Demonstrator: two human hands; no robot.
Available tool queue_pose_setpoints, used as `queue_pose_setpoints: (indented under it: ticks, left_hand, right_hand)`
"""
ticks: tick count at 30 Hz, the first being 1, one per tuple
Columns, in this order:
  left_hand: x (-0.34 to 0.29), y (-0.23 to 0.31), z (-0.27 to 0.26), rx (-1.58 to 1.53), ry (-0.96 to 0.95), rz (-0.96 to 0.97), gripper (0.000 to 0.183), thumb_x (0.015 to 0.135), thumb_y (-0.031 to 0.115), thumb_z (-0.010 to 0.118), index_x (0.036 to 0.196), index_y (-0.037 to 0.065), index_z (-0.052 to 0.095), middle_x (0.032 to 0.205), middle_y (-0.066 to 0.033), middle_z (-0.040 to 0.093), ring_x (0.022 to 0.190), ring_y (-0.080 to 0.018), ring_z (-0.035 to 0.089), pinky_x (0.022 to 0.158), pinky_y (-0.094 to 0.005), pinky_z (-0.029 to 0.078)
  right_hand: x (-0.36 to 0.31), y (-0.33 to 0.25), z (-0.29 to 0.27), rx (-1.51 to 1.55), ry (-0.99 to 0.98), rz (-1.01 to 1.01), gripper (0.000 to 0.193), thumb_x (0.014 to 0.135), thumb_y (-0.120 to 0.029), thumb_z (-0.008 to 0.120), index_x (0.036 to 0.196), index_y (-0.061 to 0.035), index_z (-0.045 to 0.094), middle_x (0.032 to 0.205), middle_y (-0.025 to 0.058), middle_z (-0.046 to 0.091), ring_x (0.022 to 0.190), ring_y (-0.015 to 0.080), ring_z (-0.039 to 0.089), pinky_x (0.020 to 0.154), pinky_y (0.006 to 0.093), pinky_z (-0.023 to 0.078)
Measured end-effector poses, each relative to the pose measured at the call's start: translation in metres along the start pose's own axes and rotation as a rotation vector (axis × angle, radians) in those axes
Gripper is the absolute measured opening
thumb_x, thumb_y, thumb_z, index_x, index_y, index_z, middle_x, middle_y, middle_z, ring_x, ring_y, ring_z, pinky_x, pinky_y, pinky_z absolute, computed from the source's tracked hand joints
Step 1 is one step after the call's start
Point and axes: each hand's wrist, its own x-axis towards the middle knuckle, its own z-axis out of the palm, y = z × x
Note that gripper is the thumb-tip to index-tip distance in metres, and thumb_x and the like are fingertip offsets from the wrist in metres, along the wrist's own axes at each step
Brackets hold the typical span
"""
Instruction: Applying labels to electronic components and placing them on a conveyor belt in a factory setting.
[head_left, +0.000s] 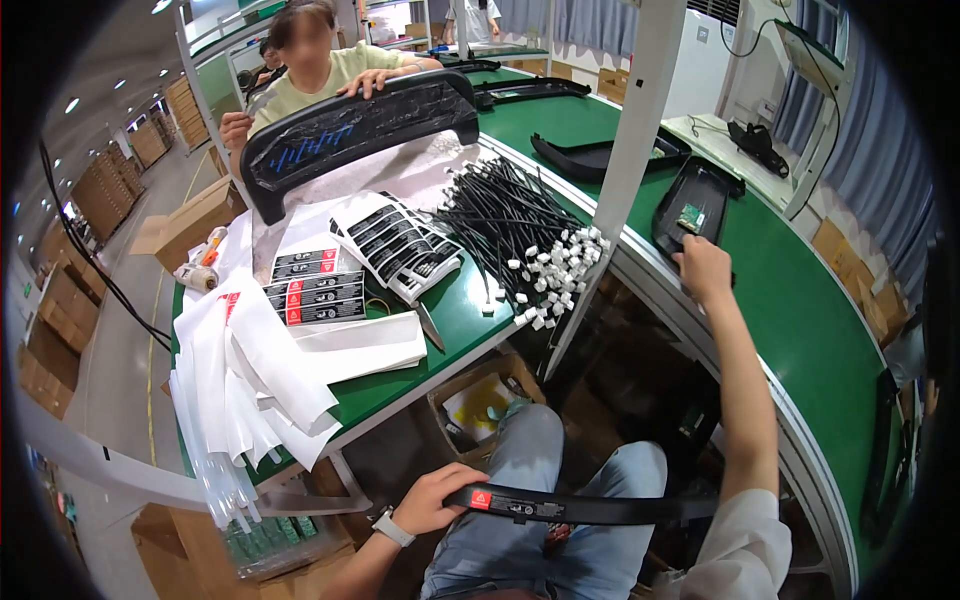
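Note:
My left hand (437, 499) is closed round the left end of a long black plastic panel (600, 511), which lies across my lap. A red and black label (520, 504) is stuck along the panel's left part. My right arm reaches forward to the green belt, where my right hand (706, 270) has its fingers curled on the near end of a black plastic housing (680, 195). Inside that housing, just beyond my fingertips, sits a small green circuit board (690, 217). My palm hides the housing's near end.
On the green table (380, 388) lie label sheets (395, 240), white backing strips (245, 390), scissors (430, 326) and black cables with white connectors (530, 240). Across it, a person holds a large black panel (350, 130). A white post (635, 120) stands between table and belt (790, 310).

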Motion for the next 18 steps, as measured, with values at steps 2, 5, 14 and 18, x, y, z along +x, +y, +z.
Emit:
queue_pose_setpoints:
  ticks: [2, 5, 14, 18]
  left_hand:
    - [-0.001, -0.003, 0.000, -0.023, -0.001, -0.027, 0.051, 0.069, -0.006, 0.063, 0.119, 0.005, 0.062, 0.108, -0.0134, 0.064, 0.102, -0.0330, 0.063, 0.089, -0.0356, 0.051]
    - [-0.004, -0.014, -0.004, -0.102, 0.051, -0.070, 0.046, 0.067, -0.005, 0.064, 0.113, 0.002, 0.065, 0.104, -0.0144, 0.066, 0.100, -0.0310, 0.065, 0.088, -0.0343, 0.050]
    - [0.000, -0.051, 0.000, -0.467, 0.053, -0.237, 0.046, 0.069, 0.007, 0.069, 0.114, 0.000, 0.063, 0.107, -0.0095, 0.067, 0.102, -0.0220, 0.064, 0.092, -0.0320, 0.046]
    - [0.000, -0.063, 0.008, -0.585, 0.195, -0.367, 0.052, 0.063, 0.012, 0.070, 0.113, 0.000, 0.064, 0.106, -0.0088, 0.067, 0.102, -0.0217, 0.064, 0.093, -0.0309, 0.046]
  right_hand:
    - [-0.027, 0.025, -0.019, -0.030, 0.044, -0.006, 0.024, 0.084, -0.025, 0.071, 0.089, -0.0059, 0.057, 0.083, 0.0114, 0.064, 0.079, 0.0305, 0.066, 0.063, 0.0425, 0.052]
    - [-0.080, 0.045, -0.048, -0.035, 0.079, -0.016, 0.023, 0.083, -0.023, 0.071, 0.087, -0.0064, 0.055, 0.083, 0.0100, 0.061, 0.079, 0.0299, 0.064, 0.062, 0.0421, 0.051]
    - [-0.205, 0.138, -0.099, -0.315, -0.028, 0.264, 0.020, 0.081, -0.015, 0.071, 0.093, -0.0056, 0.059, 0.089, 0.0102, 0.062, 0.084, 0.0296, 0.063, 0.067, 0.0417, 0.050]
    - [-0.159, 0.138, -0.088, -0.555, 0.008, 0.294, 0.037, 0.075, -0.011, 0.073, 0.111, -0.0083, 0.063, 0.100, 0.0089, 0.063, 0.092, 0.0292, 0.064, 0.076, 0.0430, 0.051]
